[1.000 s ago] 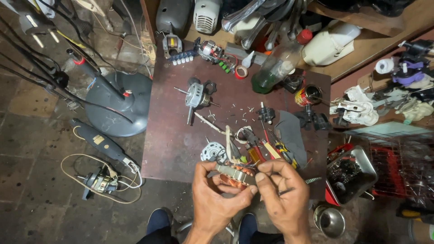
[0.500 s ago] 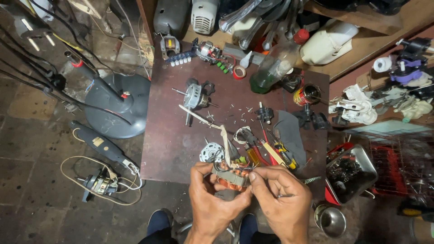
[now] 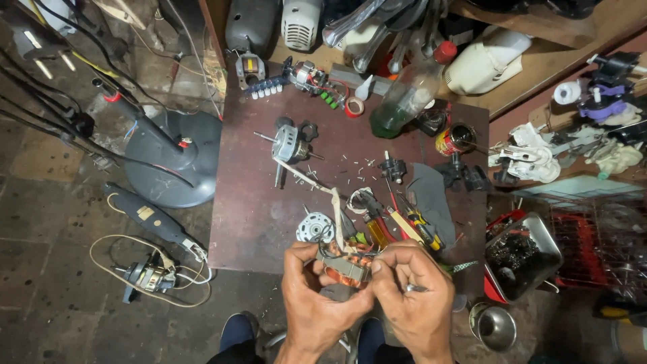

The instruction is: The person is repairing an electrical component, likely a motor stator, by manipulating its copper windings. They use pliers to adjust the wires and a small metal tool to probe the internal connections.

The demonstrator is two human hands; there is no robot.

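Observation:
Both my hands hold a small motor stator (image 3: 345, 264) with copper windings, low in the view over the near edge of a dark brown board (image 3: 269, 202). My left hand (image 3: 315, 303) grips its left side. My right hand (image 3: 416, 296) closes on its right side, thumb and fingers pinched at the windings. A pale cord (image 3: 335, 209) runs up from the stator across the board. A round silver motor part (image 3: 315, 228) lies just above my left hand.
Screwdrivers and pliers (image 3: 397, 222) lie right of the stator, beside a grey cloth (image 3: 431, 195). A motor with a shaft (image 3: 288, 143), a green bottle (image 3: 404, 94) and a tin (image 3: 453, 139) sit farther back. A fan base (image 3: 172, 162) stands left, a metal tray (image 3: 522, 256) right.
My hands and the stator have shifted slightly within the view, still closed together on it. Nothing on the board moved.

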